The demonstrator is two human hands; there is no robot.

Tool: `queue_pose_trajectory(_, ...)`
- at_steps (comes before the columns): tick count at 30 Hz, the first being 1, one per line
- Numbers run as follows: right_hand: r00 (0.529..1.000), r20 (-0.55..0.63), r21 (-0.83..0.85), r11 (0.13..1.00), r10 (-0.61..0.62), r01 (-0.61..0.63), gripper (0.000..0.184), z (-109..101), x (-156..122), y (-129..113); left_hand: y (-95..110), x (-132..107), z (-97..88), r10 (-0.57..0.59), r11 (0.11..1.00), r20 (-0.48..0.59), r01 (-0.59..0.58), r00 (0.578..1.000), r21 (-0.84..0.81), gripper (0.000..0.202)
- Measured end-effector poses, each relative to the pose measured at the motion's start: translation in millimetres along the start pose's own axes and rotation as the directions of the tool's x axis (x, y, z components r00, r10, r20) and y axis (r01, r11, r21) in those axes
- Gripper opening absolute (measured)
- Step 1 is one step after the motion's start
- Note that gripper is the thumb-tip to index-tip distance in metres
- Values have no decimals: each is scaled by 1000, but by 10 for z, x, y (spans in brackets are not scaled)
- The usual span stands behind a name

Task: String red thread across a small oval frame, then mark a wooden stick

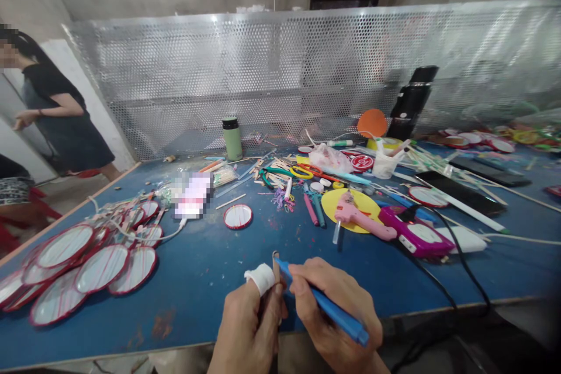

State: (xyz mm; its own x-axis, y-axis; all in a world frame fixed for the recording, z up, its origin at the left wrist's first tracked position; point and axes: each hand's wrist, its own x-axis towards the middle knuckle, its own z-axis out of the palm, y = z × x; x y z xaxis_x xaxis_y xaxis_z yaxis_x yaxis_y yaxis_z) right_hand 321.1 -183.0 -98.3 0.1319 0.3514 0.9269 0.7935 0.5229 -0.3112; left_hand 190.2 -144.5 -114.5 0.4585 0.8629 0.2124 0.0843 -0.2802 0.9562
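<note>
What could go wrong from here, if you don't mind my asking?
The right hand holds the blue marker with its tip close to the left hand, which grips a thin stick; a slip might mark the fingers. Black cords run over the table's front edge and could snag.

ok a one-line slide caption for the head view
The right hand holds a slim blue plastic pen close to a narrow tan stick in the left hand, over a blue table.
</note>
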Motion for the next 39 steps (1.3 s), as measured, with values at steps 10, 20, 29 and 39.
queue_pose_trajectory(10, 1000, -22, -20, 1000, 19, -20, 13, 5, 22, -5, -57, 16, -41, 12, 998, 68, -15, 998, 56, 30)
queue_pose_trajectory(20, 1000, -18, -21, 1000, 18, -19, 13, 8, 1, 6, -21, -9, 2, -3, 1000, 18, 3, 1000, 10, 30)
queue_pose_trajectory(29, 1000, -8, -30, 999, 18, -18, 13, 4, 3, -3, -67, 19, -44, 44, 997, 76, -48, 996, 61, 29)
queue_pose_trajectory(39, 999, -41, -38, 999, 20, -22, 13, 16, 17, -5, -40, 9, -15, 15, 1000, 39, -16, 999, 19, 29)
